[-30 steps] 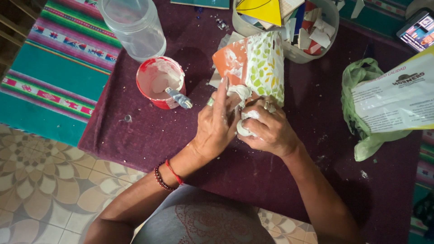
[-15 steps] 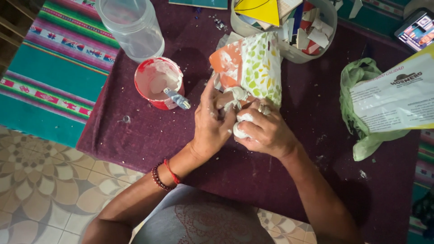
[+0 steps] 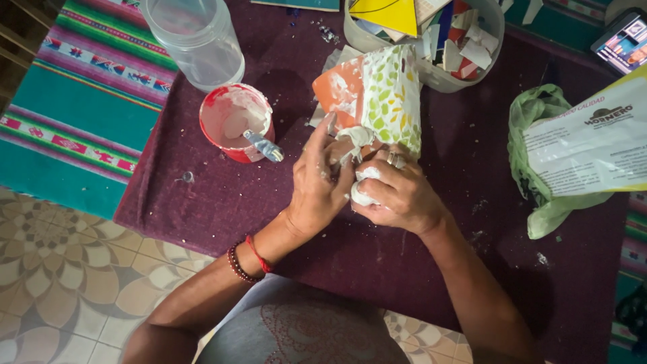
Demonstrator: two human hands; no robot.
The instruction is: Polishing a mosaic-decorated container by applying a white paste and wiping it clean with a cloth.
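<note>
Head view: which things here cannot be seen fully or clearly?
- Mosaic pot: its lower end is hidden by the left hand and right hand.
- White lump in the right hand: mostly covered by fingers.
- Clear jar: top cut off by the upper edge.
- Phone: cut off at the corner, screen too small.
- Red cup: contents unclear.

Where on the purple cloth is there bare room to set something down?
Bare patches: the purple cloth below the red cup, and between the right hand and green bag. Crowded: above, around the mosaic pot, tile tub and clear jar.
</note>
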